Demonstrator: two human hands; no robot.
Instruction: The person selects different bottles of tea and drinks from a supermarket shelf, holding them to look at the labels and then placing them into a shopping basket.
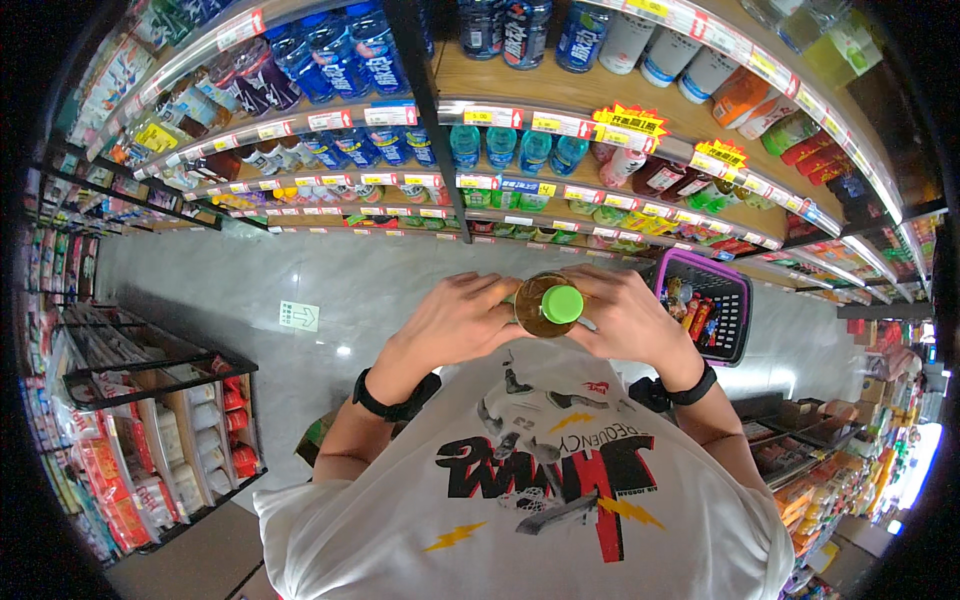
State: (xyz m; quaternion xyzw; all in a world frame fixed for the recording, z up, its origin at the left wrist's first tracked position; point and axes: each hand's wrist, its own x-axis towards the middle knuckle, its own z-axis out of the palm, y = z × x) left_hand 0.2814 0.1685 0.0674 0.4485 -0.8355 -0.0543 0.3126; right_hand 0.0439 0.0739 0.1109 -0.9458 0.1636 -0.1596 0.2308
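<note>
Between my two hands, in front of my chest, I hold a plastic drink bottle [531, 319] of brown liquid. Seen from above, its green screw cap [562, 304] is on, and most of the bottle's body is hidden below it. My left hand [466, 315] grips the bottle from the left side. From the right, my right hand [624, 307] has its fingers around the other side. A black band sits on each wrist. Beyond the hands stands a shelf rack [517, 112] with rows of bottled and canned drinks.
A black shopping basket [739, 330] with a purple rim and several packaged goods stands on the grey tiled floor [217, 285], right of my right hand. At left is a display rack [172, 442] of red and white packets. More stocked shelves [810, 457] line the right.
</note>
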